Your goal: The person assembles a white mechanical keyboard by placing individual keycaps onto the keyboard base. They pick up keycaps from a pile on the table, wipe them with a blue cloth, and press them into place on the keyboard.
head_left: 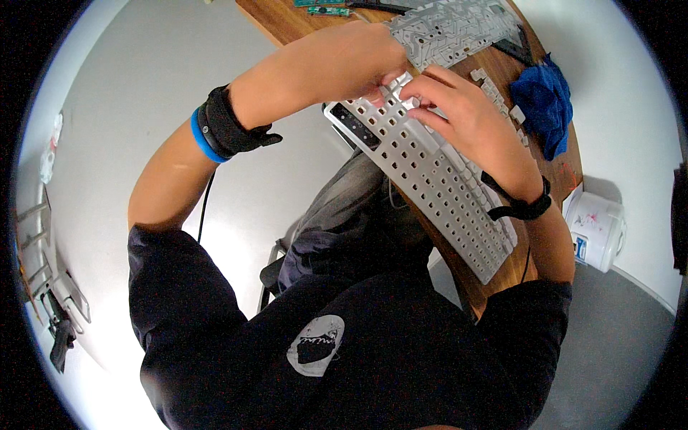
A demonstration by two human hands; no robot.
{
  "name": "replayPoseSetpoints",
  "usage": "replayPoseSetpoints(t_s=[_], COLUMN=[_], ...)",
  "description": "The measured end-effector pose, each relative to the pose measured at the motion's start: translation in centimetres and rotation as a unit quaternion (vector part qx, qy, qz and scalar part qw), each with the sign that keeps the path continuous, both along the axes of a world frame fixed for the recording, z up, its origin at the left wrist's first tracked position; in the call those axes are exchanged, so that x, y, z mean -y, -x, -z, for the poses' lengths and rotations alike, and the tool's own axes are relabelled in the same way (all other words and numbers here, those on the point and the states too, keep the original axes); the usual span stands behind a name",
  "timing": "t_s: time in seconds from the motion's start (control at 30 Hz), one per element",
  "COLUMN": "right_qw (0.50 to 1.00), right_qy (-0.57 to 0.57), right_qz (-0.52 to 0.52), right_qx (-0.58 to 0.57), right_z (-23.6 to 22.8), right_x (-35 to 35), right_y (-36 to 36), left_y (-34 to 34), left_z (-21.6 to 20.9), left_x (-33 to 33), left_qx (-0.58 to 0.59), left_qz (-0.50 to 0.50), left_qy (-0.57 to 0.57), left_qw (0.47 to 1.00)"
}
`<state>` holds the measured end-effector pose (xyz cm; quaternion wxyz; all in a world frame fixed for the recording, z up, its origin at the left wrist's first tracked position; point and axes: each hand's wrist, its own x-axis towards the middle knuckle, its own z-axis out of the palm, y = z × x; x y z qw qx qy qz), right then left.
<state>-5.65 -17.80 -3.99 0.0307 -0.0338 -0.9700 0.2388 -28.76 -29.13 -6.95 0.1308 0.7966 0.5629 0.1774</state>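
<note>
A white keyboard casing with rows of small square holes slants from the table's far side toward my lap. My left hand bends over its far end, fingers curled down onto the casing; the wrist partly hides what they touch. Beside it, my right hand reaches in from the right, thumb and index finger closing around a small white keycap above the holes. White keycaps lie past the right hand. A dark panel is set in the casing's upper left corner.
Behind my hands, a grey keyboard membrane sheet with printed traces lies on the wooden table. Green circuit boards sit at its far edge. A blue cloth rests at the right, with a white bucket beyond the table.
</note>
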Motion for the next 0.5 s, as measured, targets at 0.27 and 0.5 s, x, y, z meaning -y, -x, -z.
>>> replayPoseSetpoints(t_s=[0.27,0.5], right_qw=[0.999,0.998], right_qy=[0.002,0.006], right_qz=[-0.031,-0.054], right_qx=[-0.025,-0.029], right_z=[1.0,0.5], right_x=[-0.2,0.0], right_y=[0.1,0.4], left_y=[-0.2,-0.5], left_z=[-0.6,-1.6], left_x=[-0.5,-1.1], left_qx=[0.004,-0.008], left_qz=[0.039,0.037], left_qy=[-0.075,-0.039], left_qw=[0.996,0.998])
